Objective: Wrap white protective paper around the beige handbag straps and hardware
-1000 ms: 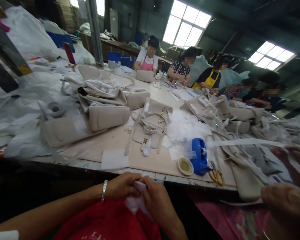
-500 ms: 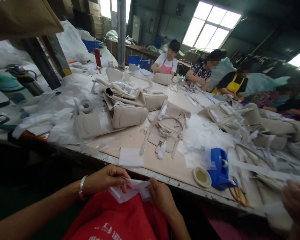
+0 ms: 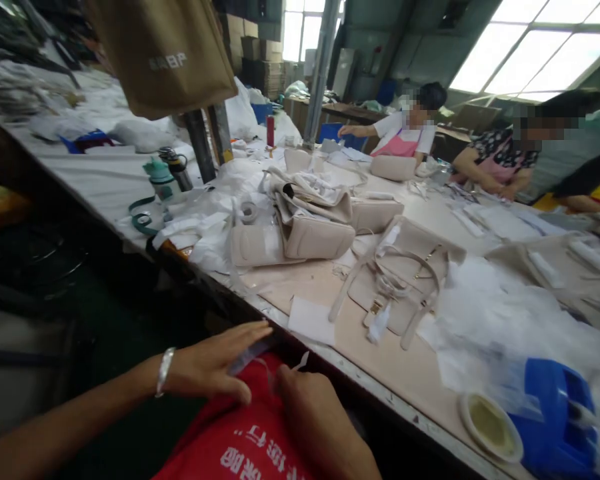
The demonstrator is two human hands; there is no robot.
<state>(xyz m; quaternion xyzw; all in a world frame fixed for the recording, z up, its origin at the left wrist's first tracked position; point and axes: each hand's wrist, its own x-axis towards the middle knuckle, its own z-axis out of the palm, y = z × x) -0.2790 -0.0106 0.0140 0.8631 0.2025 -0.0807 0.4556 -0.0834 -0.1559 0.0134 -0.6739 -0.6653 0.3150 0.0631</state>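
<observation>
My left hand (image 3: 210, 365), with a silver bracelet (image 3: 165, 372), is open over my lap, its fingers stretched forward and thumb apart. A translucent whitish piece (image 3: 247, 355) shows just beneath its fingers. To its right, my right hand (image 3: 320, 413) is closed, and a thin white strip (image 3: 303, 362) pokes out from between its fingers. Both hands are above a red apron (image 3: 245, 433) with white lettering, in front of the table edge. On the table nearby, a white paper sheet (image 3: 311, 320) lies flat beside a beige bag (image 3: 405, 267) with straps and a white-wrapped clasp.
Stacked beige bag parts (image 3: 315, 237) stand farther left. A blue tape dispenser (image 3: 555, 413) and a round dish (image 3: 491, 427) sit at the near right. White wrapping paper (image 3: 490, 313) is heaped behind them. Bottles (image 3: 163, 177) stand at left. Several people work across the table.
The view has swung left. My left hand has let go of the thin white sheet it pinched and opened its fingers. The right hand stays closed, with only a narrow strip showing.
</observation>
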